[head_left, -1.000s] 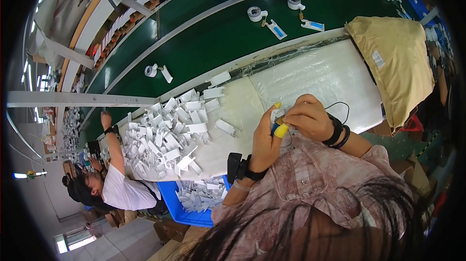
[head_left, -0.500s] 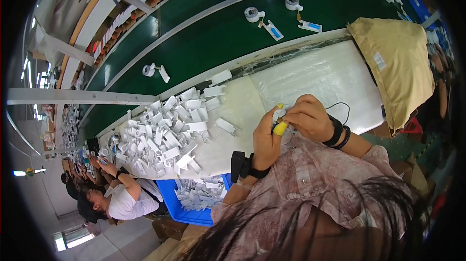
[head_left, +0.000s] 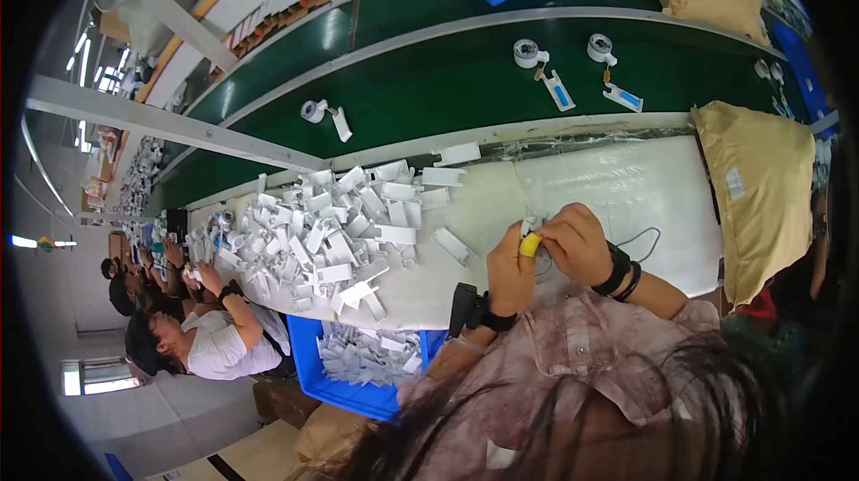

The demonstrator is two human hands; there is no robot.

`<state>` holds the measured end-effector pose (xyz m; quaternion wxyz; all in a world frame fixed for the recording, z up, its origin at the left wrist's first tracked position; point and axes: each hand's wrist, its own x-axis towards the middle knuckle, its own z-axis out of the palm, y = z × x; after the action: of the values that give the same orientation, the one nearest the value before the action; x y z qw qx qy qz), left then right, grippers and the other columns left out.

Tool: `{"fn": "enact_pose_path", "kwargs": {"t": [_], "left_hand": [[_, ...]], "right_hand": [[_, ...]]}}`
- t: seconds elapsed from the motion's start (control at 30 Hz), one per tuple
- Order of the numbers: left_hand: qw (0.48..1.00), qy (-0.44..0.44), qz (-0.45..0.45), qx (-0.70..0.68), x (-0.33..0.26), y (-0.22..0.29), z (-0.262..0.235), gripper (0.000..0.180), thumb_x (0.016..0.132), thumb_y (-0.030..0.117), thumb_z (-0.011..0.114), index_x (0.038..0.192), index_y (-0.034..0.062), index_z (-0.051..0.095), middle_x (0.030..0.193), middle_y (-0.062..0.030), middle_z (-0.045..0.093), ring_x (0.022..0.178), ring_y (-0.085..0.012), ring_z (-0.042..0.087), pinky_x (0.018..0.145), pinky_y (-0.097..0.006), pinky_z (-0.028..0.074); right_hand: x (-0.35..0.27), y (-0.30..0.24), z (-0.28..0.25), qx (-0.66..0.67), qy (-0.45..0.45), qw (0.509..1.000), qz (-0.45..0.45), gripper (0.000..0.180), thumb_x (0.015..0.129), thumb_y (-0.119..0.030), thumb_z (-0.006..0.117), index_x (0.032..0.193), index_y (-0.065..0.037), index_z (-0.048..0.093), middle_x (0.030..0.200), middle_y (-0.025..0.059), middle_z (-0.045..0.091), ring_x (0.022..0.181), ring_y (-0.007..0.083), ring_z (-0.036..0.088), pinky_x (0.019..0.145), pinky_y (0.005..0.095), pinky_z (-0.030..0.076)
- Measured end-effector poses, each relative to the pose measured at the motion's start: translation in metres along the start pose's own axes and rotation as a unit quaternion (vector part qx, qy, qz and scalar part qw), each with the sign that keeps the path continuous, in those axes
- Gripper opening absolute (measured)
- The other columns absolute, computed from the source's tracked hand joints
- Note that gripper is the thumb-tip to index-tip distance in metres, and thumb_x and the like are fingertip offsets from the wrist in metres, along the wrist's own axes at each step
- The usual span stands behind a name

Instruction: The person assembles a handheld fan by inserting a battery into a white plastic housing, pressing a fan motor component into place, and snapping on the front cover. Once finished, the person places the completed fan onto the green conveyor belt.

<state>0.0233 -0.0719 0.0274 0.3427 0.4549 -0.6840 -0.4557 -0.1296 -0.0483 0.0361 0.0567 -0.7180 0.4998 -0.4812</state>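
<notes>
Both hands meet in front of my chest, above the near edge of the white-covered table (head_left: 617, 186). My left hand (head_left: 506, 277) is closed around a small white plastic part (head_left: 529, 224), most of it hidden by the fingers. A yellow finger cover (head_left: 530, 245) shows on that hand. Pinched against the same part from the right is my right hand (head_left: 580, 244), its fingertips partly hidden. Nearest on the left lies a single white plastic housing (head_left: 453, 246), beside a large heap of similar white housings (head_left: 313, 235).
Beyond the table runs a green conveyor (head_left: 429, 92) carrying white round-headed assemblies (head_left: 528, 53). A blue bin (head_left: 309, 365) of white pieces stands below the table's near edge. At right lies a tan sack (head_left: 761, 204). A co-worker (head_left: 219, 342) sits at left; a thin dark cord (head_left: 658, 232) loops near my right wrist.
The whole view has shifted, so the table and conveyor sit lower and farther right. My hands stay together at the small white part, with the fingers slightly repositioned.
</notes>
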Motion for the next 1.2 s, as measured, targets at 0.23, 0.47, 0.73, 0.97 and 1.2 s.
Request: {"fn": "enact_pose_path", "kwargs": {"t": [0.23,0.47,0.73,0.97,1.2], "left_hand": [[0.994,0.003,-0.034,-0.106,0.024,-0.022,-0.016,0.023,0.095,0.005,0.046,0.114,-0.0023,0.057,0.072,-0.0047,0.058,0.059,-0.0089,0.053,0.052,-0.023,0.043],[0.989,-0.09,-0.04,-0.114,0.068,-0.06,-0.067,0.052,0.093,0.008,0.057,0.141,-0.002,0.039,0.125,-0.0207,0.057,0.102,-0.0267,0.06,0.087,-0.035,0.049],[0.975,0.097,-0.006,0.201,0.214,-0.22,-0.204,0.043,0.085,0.013,0.066,0.123,-0.0019,0.053,0.113,-0.0194,0.059,0.097,-0.032,0.059,0.083,-0.04,0.049],[0.782,0.356,-0.132,0.494,0.355,-0.321,-0.283,0.053,0.077,0.034,0.076,0.114,0.003,0.054,0.107,-0.0149,0.059,0.096,-0.0354,0.058,0.079,-0.045,0.051],[0.815,0.16,-0.209,0.516,0.401,-0.36,-0.334,0.033,0.083,0.02,0.06,0.112,0.002,0.057,0.091,-0.0151,0.063,0.096,-0.0317,0.061,0.079,-0.048,0.049]], "right_hand": [[0.023,0.023,0.029,-0.009,-0.026,0.999,-0.034,0.023,0.07,-0.003,0.074,0.091,-0.006,0.065,0.082,0.0052,0.061,0.074,0.0256,0.058,0.07,0.036,0.048],[0.049,0.064,0.06,0.078,-0.047,0.995,0.045,0.018,0.073,0.001,0.073,0.089,-0.007,0.067,0.083,0.0077,0.063,0.076,0.0266,0.059,0.071,0.0347,0.049],[0.133,0.16,0.125,0.166,-0.077,0.957,0.223,0.008,0.08,0.006,0.064,0.084,-0.001,0.065,0.082,0.0063,0.061,0.074,0.0143,0.061,0.067,0.0265,0.048],[0.2,0.21,0.223,0.106,-0.102,0.977,0.153,0.021,0.08,0.0,0.068,0.1,-0.001,0.064,0.098,0.0115,0.063,0.089,0.0236,0.064,0.077,0.0317,0.051],[0.127,0.178,0.196,0.143,-0.228,0.943,0.196,0.014,0.086,-0.006,0.066,0.1,-0.004,0.065,0.092,0.0098,0.066,0.08,0.0179,0.065,0.069,0.0293,0.051]]}}
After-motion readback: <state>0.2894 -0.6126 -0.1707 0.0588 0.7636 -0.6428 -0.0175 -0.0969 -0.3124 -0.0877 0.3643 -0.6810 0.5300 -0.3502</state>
